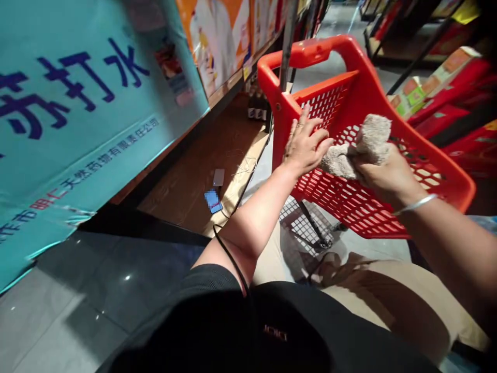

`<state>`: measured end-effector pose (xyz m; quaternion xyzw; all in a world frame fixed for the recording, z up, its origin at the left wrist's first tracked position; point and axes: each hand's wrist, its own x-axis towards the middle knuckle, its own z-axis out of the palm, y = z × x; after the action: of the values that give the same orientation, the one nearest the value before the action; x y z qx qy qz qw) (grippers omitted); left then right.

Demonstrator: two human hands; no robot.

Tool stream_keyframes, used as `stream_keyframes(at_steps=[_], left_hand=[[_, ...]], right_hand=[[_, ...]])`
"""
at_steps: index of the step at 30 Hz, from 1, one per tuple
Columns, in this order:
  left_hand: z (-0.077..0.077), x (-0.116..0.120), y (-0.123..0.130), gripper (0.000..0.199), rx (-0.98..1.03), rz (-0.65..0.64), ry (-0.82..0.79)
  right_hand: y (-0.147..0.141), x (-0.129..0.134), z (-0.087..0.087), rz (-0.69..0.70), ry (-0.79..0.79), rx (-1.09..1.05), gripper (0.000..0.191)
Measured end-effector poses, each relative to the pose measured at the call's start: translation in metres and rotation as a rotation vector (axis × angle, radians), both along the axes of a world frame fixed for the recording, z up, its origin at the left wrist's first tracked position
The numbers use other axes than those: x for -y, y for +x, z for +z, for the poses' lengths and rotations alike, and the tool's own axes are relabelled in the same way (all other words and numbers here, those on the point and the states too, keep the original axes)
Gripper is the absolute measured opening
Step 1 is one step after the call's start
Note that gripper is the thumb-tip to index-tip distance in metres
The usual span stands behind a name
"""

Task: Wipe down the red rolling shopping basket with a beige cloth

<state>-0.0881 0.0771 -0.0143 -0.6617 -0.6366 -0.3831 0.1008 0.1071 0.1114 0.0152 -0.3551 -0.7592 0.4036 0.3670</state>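
Hands, cloth and cart in a shop aisle, from left to right. A turquoise banner is filling the left side. Beside it, a low brown platform is bearing a phone with a lit screen, a grey device just behind it and a loosely coiled pale cable.

In the centre, a red cart basket is standing tilted in the view before the person. Work with the cloth at this basket appears to be under way: the cloth is already in hand and is lying over the perforated walls. The red surfaces are showing no clear border between treated and untreated parts, so the share done and the share left cannot be told.

The left hand is spreading its fingers over the basket's left side, apparently resting against it and gripping no visible object. Just beside its fingertips, the greyish cloth is bulging out in two lumps; whether they are touching it is unclear. The right hand is closing firmly around the cloth's middle. A pale bracelet is circling that wrist. Farther right, red goods are blurring.
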Motion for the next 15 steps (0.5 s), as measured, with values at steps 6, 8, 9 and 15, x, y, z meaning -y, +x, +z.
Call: stream_keyframes(at_steps=[6,8,9,15], left_hand=[[-0.001,0.012,-0.016,0.031,0.046,-0.002,0.044],[-0.002,0.015,-0.02,0.034,0.054,-0.009,0.072],[-0.003,0.016,-0.021,0.035,0.056,-0.011,0.086],[-0.004,0.023,-0.018,0.041,0.07,0.001,0.105]], right_hand=[[-0.018,0.023,0.006,-0.016,-0.236,-0.029,0.029],[-0.016,0.017,0.004,-0.001,-0.211,0.032,0.03],[-0.013,0.012,0.003,0.011,-0.194,0.061,0.03],[0.012,-0.031,-0.009,0.008,-0.063,0.275,0.031]])
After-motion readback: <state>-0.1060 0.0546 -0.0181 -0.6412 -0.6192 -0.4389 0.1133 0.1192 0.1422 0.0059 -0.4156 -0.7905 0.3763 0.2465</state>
